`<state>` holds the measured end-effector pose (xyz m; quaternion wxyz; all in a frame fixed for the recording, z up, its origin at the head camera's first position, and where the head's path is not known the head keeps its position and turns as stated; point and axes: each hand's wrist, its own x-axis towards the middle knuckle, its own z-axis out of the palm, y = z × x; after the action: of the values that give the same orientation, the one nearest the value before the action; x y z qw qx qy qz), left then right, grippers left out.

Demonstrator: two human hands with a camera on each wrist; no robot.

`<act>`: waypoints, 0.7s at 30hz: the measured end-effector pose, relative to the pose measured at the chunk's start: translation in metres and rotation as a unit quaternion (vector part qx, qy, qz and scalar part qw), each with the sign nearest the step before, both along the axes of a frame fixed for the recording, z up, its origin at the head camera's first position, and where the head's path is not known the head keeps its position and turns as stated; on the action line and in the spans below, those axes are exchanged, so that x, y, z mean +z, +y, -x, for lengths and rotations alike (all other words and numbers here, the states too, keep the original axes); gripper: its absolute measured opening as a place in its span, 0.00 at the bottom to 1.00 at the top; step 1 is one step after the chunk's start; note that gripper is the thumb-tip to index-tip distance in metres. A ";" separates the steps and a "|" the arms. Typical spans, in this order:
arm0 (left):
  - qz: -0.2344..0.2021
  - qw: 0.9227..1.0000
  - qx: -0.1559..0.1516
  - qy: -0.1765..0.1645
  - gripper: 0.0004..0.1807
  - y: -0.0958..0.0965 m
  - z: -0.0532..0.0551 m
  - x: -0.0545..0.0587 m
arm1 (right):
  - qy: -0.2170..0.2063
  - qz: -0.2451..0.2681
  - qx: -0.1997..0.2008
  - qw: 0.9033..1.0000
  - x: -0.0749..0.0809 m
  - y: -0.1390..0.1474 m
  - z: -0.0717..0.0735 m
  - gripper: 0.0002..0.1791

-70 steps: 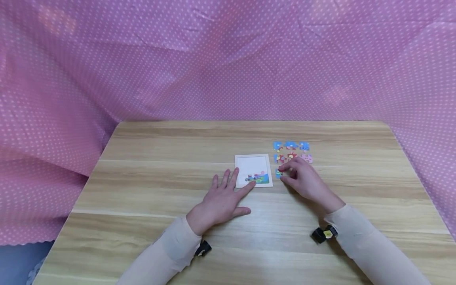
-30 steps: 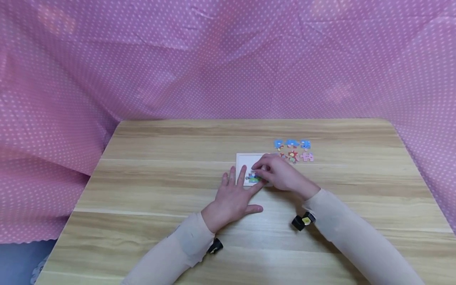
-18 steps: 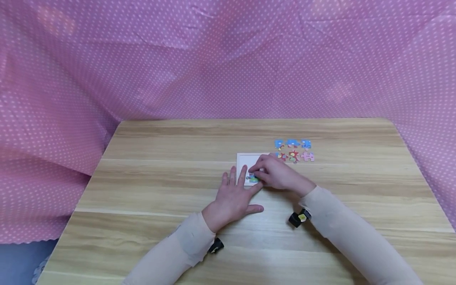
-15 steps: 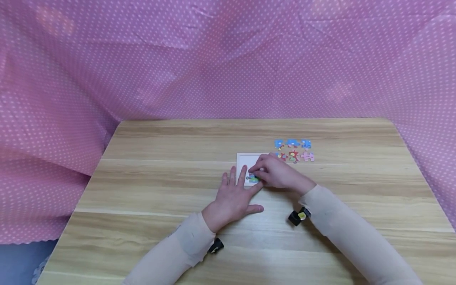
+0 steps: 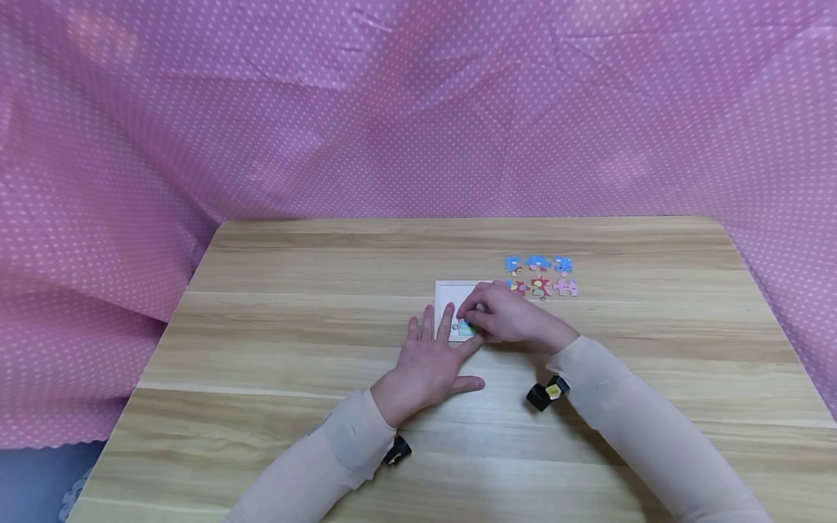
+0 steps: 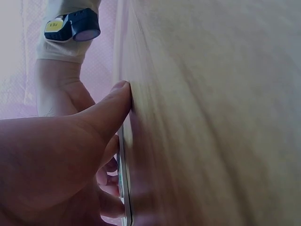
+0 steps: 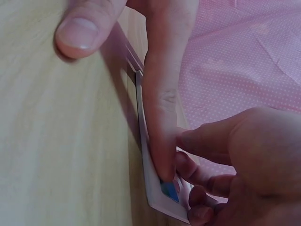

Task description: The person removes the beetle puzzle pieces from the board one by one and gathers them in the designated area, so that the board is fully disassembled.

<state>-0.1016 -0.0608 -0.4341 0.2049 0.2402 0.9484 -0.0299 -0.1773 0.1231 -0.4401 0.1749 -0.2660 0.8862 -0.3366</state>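
A small white puzzle tray lies flat on the table in the head view, with green and blue puzzle pieces along its near side. My left hand is spread out, straight fingers resting on the tray's left and near edges. Over the tray's near right part, my right hand holds a puzzle piece between thumb and curled fingers; the hand hides most of that piece. In the right wrist view, a blue-green corner piece shows beside the left index fingertip. The left wrist view shows the tray's thin edge.
Two rows of loose puzzle pieces lie right of the tray: blue ones behind, red and pink ones in front. The wooden table reaches back to a pink dotted curtain. Each wrist wears a black camera.
My right hand has taken the puzzle piece from the nearest spot right of the tray and moved left over the tray. My left hand has shifted slightly right, then stayed put.
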 end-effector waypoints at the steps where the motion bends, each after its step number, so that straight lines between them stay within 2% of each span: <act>1: 0.001 1.000 0.000 0.000 0.42 0.000 0.000 0.000 | -0.001 0.000 -0.004 1.000 0.000 0.000 0.000 0.11; 4: 0.003 1.000 -0.001 -0.001 0.42 0.001 0.000 0.000 | -0.023 0.012 -0.015 1.000 0.000 0.000 0.000 0.10; 10: 0.005 1.000 0.003 -0.007 0.42 0.002 0.001 0.001 | -0.098 0.039 -0.037 0.994 0.001 0.001 0.000 0.08; 21: 0.009 1.000 0.003 -0.009 0.42 0.002 0.002 0.001 | -0.088 0.044 -0.050 0.994 0.000 -0.001 -0.001 0.06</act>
<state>-0.1032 -0.0587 -0.4334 0.2158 0.2355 0.9469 -0.0359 -0.1760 0.1221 -0.4399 0.2231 -0.1983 0.8638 -0.4059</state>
